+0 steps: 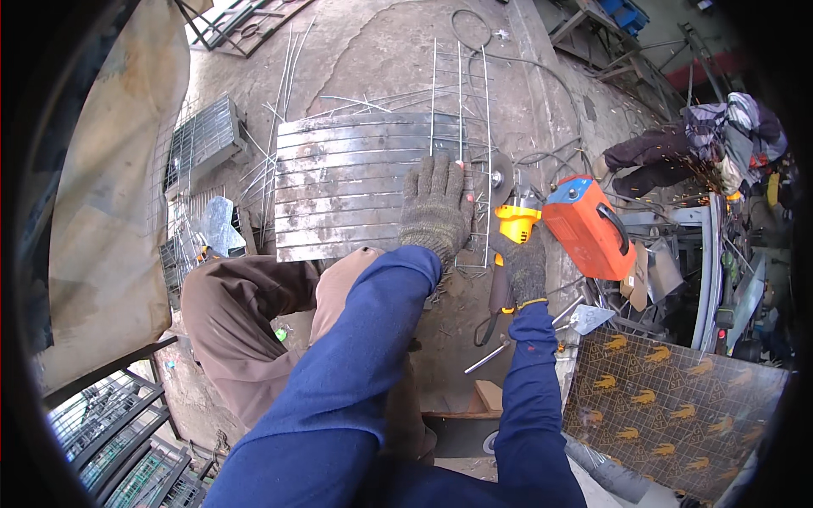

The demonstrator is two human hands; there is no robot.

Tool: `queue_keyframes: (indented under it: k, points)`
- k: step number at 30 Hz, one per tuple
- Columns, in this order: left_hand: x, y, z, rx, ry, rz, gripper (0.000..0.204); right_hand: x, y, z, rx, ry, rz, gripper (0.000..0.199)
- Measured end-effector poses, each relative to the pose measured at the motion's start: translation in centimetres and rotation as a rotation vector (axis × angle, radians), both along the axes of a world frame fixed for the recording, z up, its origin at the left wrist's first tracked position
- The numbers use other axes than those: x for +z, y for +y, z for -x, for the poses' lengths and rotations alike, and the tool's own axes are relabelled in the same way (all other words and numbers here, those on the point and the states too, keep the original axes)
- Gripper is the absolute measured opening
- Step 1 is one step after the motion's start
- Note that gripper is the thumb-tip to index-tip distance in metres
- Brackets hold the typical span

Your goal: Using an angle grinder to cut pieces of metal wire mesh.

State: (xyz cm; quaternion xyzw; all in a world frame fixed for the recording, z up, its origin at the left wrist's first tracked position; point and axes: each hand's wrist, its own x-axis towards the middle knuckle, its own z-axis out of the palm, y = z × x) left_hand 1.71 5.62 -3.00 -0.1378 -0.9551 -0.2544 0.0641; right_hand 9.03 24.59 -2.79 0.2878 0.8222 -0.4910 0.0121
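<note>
My left hand (434, 203), in a grey knitted glove, lies flat with its fingers stretched out. It rests across the right edge of a row of grey metal strips (339, 182) and over a narrow frame of thin metal rods (460, 93). A bit of red shows at the thumb. My right hand (523, 269), gloved too, is wrapped round a yellow and black angle grinder (518, 222). The grinder's disc (501, 173) stands close beside the rod frame's right rod; whether they touch I cannot tell.
An orange box-shaped machine with a black handle (589, 229) stands right of the grinder. Loose rods (284, 93) lie beyond the strips. Another person (728, 140) works at the right among sparks. A patterned board (669, 415) lies at lower right, a wire-mesh box (203, 144) at left.
</note>
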Motion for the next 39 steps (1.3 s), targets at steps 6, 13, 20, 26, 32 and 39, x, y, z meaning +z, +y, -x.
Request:
queue_keyframes:
  k: [6,13,20,26,32,39]
  points:
    - [-0.4,-0.1,-0.1,0.019,0.0,-0.005,0.063,1.5,-0.3,3.3,0.036,-0.024,-0.073,0.054]
    - [-0.2,0.0,0.0,0.002,0.008,-0.009,0.063,1.5,0.1,4.3,0.031,0.052,0.039,0.042]
    - [-0.1,-0.1,0.0,0.0,0.006,-0.003,0.063,1.8,-0.2,4.4,0.025,0.051,-0.01,0.047]
    - [-0.6,-0.1,0.1,0.008,0.032,0.0,0.064,1.6,0.2,4.6,0.04,0.024,-0.029,0.05]
    - [-0.4,-0.1,0.1,0.012,0.033,-0.016,0.063,1.8,-0.2,4.6,0.042,-0.028,-0.07,0.056]
    - [-0.1,-0.2,0.1,-0.001,0.034,0.007,0.063,1.3,0.6,6.7,0.08,0.083,0.027,0.056]
